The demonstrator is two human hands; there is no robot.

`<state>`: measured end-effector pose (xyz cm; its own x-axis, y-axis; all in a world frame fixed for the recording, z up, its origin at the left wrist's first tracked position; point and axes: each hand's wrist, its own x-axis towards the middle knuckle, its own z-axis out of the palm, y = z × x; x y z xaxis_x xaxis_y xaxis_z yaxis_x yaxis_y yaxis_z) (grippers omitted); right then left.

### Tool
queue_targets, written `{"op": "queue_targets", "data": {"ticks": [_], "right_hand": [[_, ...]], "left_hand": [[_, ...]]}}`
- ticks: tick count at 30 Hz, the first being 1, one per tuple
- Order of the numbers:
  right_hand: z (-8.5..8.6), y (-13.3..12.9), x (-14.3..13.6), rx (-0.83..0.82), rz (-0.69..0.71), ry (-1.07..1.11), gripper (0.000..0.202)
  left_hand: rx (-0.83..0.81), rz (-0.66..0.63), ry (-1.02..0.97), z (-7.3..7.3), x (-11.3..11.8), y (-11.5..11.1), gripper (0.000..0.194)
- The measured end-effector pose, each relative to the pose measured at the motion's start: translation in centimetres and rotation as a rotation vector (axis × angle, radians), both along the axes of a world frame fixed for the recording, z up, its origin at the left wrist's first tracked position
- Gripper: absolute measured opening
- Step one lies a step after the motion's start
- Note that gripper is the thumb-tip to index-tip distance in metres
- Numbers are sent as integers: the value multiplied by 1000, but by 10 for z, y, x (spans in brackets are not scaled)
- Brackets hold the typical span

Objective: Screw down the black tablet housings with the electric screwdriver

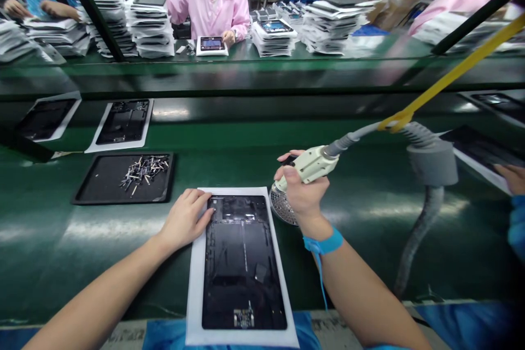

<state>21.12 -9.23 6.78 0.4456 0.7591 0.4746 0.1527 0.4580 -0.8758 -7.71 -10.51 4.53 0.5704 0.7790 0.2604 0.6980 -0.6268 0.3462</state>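
A black tablet housing (246, 251) with its inner parts exposed lies on a white sheet (194, 284) in front of me. My left hand (187, 217) grips its upper left corner, the thumb on the edge and the fingers curled near the top. To the right of the housing, my right hand (305, 188) is closed around a cream hand tool (315, 164) that looks like a hot-air gun. Below the tool, a round perforated metal piece (281, 206) is partly hidden by that hand; whether it is joined to the tool I cannot tell.
A black tray (106, 180) of small strips stands at left, with two more tablet housings (125, 122) behind it. A yellow strap (451, 71) and a grey hose (426, 229) hang at right. Co-workers sit across the bench among stacks (151, 30); a neighbour's hand (512, 175) shows at right.
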Motion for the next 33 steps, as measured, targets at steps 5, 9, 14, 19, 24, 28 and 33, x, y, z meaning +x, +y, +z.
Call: {"op": "queue_targets", "data": {"ticks": [5,9,14,19,24,28,33], "right_hand": [[-1,1,0,21,27,28,28],[0,1,-1,40,26,34,27],[-2,2,-2,32,10,46,27],[2,-1,0,47,8,52,26],[25,-10,-26,137,64,115,25],[27,-12,-76,90,320,146,30],[3,1,-122,55,485,108,32]], "left_hand": [[-5,-10,-3,-1,0,-1,28],[-19,-8,-14,-3,-1,0,28],[-31,-18,-19,-6,-3,1,29],[-58,-1,-79,-7,0,3,32],[-124,5,-115,-5,3,6,35],[-159,4,-121,-5,2,6,38],[-182,-7,-128,-8,2,6,40]]}}
